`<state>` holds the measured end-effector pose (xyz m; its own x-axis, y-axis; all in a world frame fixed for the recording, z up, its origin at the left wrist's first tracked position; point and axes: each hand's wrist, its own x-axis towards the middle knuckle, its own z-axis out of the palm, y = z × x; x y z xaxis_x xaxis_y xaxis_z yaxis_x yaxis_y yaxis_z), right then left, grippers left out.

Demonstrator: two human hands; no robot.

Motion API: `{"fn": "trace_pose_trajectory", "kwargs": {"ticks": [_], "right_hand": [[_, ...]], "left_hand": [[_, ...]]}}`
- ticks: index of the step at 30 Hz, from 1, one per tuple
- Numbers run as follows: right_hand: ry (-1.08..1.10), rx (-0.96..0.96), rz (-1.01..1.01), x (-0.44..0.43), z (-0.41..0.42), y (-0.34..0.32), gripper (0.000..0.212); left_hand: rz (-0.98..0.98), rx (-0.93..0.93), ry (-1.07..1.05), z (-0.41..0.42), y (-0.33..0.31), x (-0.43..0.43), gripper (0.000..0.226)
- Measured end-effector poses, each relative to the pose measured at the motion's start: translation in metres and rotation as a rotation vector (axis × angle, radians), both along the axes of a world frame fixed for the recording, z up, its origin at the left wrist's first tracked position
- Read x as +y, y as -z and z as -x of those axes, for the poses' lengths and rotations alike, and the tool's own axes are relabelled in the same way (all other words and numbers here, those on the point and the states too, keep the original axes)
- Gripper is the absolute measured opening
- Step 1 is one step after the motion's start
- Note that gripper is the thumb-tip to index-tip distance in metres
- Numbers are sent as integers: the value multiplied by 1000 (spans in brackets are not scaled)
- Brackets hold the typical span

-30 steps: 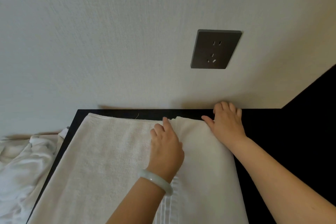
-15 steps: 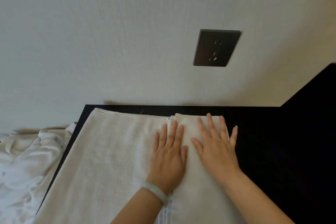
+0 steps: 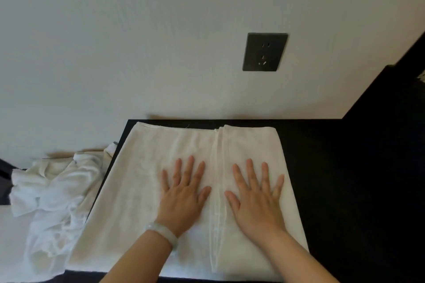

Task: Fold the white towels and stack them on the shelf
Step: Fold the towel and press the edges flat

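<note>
1. Head view: one white towel (image 3: 142, 190) is laid flat on the black surface (image 3: 345, 167).
2. Two hands are counted: the left hand (image 3: 184, 197) and right hand (image 3: 255, 200) are spread flat, pressed on the towel.
3. One crumpled white heap (image 3: 53, 202) is cut off at the left; its towels cannot be counted.

Looks like a bedroom or hotel room: plain white wall (image 3: 138, 41), dark wall socket (image 3: 265, 52), black surface (image 3: 345, 179), crumpled white linen (image 3: 53, 190) beside it.
</note>
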<state>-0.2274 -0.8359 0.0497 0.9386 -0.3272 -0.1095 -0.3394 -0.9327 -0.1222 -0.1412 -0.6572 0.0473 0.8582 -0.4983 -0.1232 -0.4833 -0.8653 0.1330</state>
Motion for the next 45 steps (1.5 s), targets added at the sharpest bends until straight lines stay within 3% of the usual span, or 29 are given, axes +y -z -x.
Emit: {"fn": "trace_pose_trajectory", "kwargs": {"ticks": [14, 21, 25, 27, 31, 34, 39, 42, 45], "right_hand": [[-36, 19, 0, 57, 23, -7, 72], [-57, 49, 12, 58, 24, -8, 71], [-63, 50, -9, 56, 26, -10, 75], [-64, 45, -24, 56, 27, -12, 74], [-60, 41, -35, 55, 28, -14, 77], [-60, 41, -30, 56, 28, -14, 78], [-57, 12, -50, 52, 28, -8, 72], [-24, -42, -173, 48, 28, -12, 71], [177, -212, -618, 38, 28, -30, 59]], "left_hand": [[58, -11, -8, 17, 1, 26, 60], [48, 24, -427, -6, -18, 118, 67], [187, 191, -660, -14, -37, 144, 77], [142, 240, -709, -22, -44, 153, 78], [36, 347, -684, -36, -62, 158, 64], [145, 547, -677, -45, -67, 158, 42], [313, 720, -716, -51, -77, 159, 48], [421, 849, -734, -48, -88, 160, 41], [710, 980, -659, -45, -109, 153, 53]]}}
